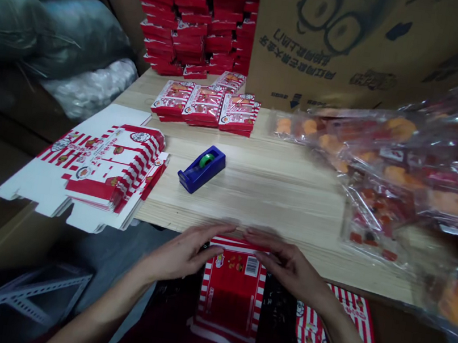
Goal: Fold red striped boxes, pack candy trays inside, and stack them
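A red-and-white striped carton stands in front of me, just below the near edge of the wooden table. My left hand rests on its upper left corner, fingers together and stretched along the top flap. My right hand mirrors it on the upper right corner, fingers pressed on the same flap. The fingertips of both hands almost meet over the carton's top edge and are slightly blurred by motion.
A blue tape dispenser with green tape sits mid-table. Flat unfolded cartons lie stacked at the left edge. Finished red boxes sit further back, beneath tall red stacks. Clear bagged items cover the right side; another striped carton lies by my right forearm.
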Tool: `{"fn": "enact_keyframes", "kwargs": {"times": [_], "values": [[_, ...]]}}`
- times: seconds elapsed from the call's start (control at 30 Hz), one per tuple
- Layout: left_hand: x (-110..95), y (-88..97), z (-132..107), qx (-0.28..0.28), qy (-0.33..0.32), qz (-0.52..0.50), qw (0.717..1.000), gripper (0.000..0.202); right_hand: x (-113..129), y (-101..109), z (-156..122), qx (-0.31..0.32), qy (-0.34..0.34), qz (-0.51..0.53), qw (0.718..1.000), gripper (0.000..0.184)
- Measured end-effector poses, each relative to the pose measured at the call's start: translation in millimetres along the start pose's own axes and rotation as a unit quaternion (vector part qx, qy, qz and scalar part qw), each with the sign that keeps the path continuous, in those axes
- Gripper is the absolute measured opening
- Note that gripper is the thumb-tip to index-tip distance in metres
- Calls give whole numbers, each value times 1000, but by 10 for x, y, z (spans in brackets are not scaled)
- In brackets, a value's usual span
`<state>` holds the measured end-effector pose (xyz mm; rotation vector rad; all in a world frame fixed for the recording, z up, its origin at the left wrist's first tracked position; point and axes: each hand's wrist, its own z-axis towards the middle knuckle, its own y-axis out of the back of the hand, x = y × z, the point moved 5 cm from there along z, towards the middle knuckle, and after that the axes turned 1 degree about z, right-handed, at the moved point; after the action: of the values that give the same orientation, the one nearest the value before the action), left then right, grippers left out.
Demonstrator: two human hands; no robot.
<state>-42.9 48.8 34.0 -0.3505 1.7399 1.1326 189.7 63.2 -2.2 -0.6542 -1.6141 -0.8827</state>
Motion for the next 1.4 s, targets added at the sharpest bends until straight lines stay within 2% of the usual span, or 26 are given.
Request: {"fn": "enact_keyframes", "kwargs": {"times": [0.17,0.27,0.37,0.47,0.53,0.57,0.6,0.67,0.7,0.73,0.8,0.9,1.03,1.2,1.4], "values": [[3,-73,-60,-37,-6,-16,999,49,-32,-101,-22,-50,0,-3,999,30],[77,-104,-57,-51,1,-46,998,45,-75,-174,36,-83,10,40,996,21],[139,-112,-57,-68,2,-72,995,40,-125,-225,116,-89,22,73,993,17],[150,-65,-43,-61,12,-92,994,35,-145,-209,160,-87,20,60,994,20],[165,63,-6,-64,26,-100,993,35,-146,-157,148,-92,0,53,994,20],[193,193,20,-101,35,-95,990,35,-142,-125,129,-96,-11,55,994,20],[241,370,44,-167,46,-79,982,35,-136,-93,105,-99,-20,59,993,20],[386,784,56,-344,75,-24,935,32,-122,-36,54,-104,-34,66,992,21],[478,959,64,-409,95,2,908,29,-114,-15,32,-106,-38,68,991,22],[591,1085,102,-429,119,5,895,26,-107,-1,14,-106,-42,67,991,23],[835,1207,226,-392,166,-49,903,18,-99,1,-8,-100,-51,64,992,24],[1038,1221,363,-336,186,-127,914,20,-93,-26,-23,-95,-55,64,992,26],[1023,1197,367,-370,172,-175,896,20,-56,-42,-50,-117,-34,61,991,27],[946,1150,262,-407,154,-244,866,30,-35,11,-123,-132,-34,47,989,27],[1118,1014,71,-437,139,-267,848,33,-87,258,-202,-181,-52,59,980,29]]}}
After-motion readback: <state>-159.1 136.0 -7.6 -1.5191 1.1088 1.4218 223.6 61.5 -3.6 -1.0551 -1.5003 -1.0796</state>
